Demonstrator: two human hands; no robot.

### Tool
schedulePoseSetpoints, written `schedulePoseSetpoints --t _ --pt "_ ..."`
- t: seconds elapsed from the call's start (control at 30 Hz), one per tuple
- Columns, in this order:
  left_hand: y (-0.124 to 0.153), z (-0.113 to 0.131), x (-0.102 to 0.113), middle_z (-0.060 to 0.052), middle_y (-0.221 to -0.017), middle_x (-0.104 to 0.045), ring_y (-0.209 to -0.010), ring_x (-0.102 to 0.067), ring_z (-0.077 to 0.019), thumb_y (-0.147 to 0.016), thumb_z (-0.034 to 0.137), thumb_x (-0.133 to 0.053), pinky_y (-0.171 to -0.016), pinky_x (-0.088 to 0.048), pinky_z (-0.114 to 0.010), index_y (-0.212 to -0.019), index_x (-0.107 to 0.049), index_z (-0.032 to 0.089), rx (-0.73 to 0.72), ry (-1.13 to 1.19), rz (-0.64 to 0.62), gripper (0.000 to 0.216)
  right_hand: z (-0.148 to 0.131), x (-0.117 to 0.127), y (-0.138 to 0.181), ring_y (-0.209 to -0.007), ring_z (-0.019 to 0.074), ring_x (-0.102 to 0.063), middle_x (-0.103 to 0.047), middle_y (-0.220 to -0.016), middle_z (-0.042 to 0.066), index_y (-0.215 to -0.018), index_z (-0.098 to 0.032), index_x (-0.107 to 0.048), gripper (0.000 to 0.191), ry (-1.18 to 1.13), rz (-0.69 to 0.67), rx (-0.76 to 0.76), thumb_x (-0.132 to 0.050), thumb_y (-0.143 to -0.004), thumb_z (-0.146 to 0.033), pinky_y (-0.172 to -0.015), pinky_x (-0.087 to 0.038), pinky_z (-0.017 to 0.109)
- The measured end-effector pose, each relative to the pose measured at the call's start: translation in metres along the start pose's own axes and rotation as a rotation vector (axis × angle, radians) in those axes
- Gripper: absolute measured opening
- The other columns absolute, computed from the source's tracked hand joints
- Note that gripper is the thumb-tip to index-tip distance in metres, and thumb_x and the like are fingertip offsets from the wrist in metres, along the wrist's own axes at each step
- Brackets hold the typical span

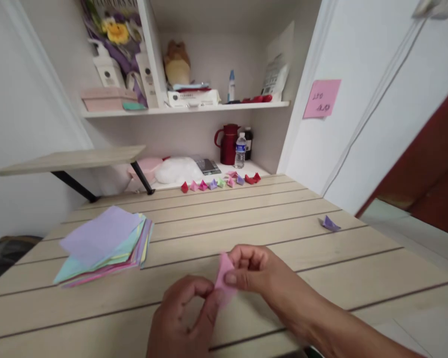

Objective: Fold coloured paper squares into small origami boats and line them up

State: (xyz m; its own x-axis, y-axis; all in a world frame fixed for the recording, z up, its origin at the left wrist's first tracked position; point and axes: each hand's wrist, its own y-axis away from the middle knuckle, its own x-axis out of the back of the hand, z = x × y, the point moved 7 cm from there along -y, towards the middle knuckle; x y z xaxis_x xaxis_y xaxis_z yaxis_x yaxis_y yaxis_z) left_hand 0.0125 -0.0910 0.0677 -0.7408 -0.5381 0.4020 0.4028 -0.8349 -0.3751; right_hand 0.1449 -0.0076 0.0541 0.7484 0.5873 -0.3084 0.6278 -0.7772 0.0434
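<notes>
A small folded piece of pink paper is held just above the near part of the wooden table. My left hand pinches its lower left edge between thumb and forefinger. On the other side, my right hand grips it with the thumb pressed on its face and the fingers curled behind. Part of the paper is hidden by my fingertips. To the left lies a loose stack of coloured paper sheets, a purple one on top. Along the table's back edge stands a row of several small folded paper boats in red, pink, purple and green.
A single purple paper boat sits at the right of the slatted table. A raised wooden stand on black legs is at the back left. Behind the row are a red jug, a water bottle and a loaded shelf.
</notes>
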Motion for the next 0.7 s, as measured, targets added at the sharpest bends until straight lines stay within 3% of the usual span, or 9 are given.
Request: schedulePoseSetpoints --t 0.03,0.17,0.33,0.5,0.7 --pt "-0.013 -0.002 -0.002 0.004 -0.063 -0.067 -0.063 -0.06 -0.0162 -0.08 0.049 -0.064 -0.065 -0.047 -0.025 -0.066 -0.067 0.026 0.067 0.05 -0.005 0.027 -0.005 0.0 -0.016 -0.057 0.0086 -0.055 -0.066 -0.064 -0.001 -0.071 -0.015 -0.068 0.031 -0.032 0.023 -0.002 -0.089 -0.064 -0.036 -0.059 -0.044 0.021" --pt "-0.072 -0.016 -0.019 0.001 -0.062 -0.068 -0.063 -0.061 -0.016 -0.07 0.044 -0.071 -0.06 -0.043 -0.023 -0.066 -0.069 0.02 0.229 0.273 -0.02 0.024 -0.017 0.008 -0.072 -0.056 0.008 -0.056 -0.066 -0.062 -0.001 -0.073 -0.012 -0.069 0.035 -0.222 0.097 0.026 -0.094 -0.056 -0.03 -0.054 -0.042 0.018" --pt "-0.123 -0.039 -0.05 -0.003 -0.063 -0.07 -0.062 -0.062 -0.0175 -0.066 0.044 -0.071 -0.061 -0.047 -0.026 -0.066 -0.069 0.016 0.209 0.367 -0.008 0.028 -0.006 0.026 -0.105 -0.058 0.007 -0.059 -0.068 -0.069 -0.001 -0.08 -0.014 -0.068 0.037 -0.331 0.141 0.058 -0.094 -0.057 -0.027 -0.054 -0.046 0.016" --pt "-0.124 -0.057 -0.076 -0.003 -0.07 -0.073 -0.067 -0.065 -0.018 -0.07 0.046 -0.072 -0.064 -0.05 -0.026 -0.073 -0.071 0.018 0.178 0.405 -0.063 0.028 0.016 0.043 -0.11 -0.057 0.0074 -0.059 -0.067 -0.066 -0.001 -0.078 -0.014 -0.066 0.035 -0.445 0.165 0.048 -0.092 -0.062 -0.03 -0.057 -0.049 0.018" --pt "-0.115 -0.06 -0.079 0.0 -0.063 -0.065 -0.063 -0.059 -0.0161 -0.081 0.056 -0.062 -0.063 -0.046 -0.025 -0.068 -0.067 0.02 0.138 0.387 -0.199 0.038 0.024 0.046 -0.117 -0.056 0.0124 -0.061 -0.067 -0.064 0.0 -0.078 -0.013 -0.066 0.034 -0.509 0.071 0.005 -0.092 -0.063 -0.027 -0.057 -0.05 0.025"
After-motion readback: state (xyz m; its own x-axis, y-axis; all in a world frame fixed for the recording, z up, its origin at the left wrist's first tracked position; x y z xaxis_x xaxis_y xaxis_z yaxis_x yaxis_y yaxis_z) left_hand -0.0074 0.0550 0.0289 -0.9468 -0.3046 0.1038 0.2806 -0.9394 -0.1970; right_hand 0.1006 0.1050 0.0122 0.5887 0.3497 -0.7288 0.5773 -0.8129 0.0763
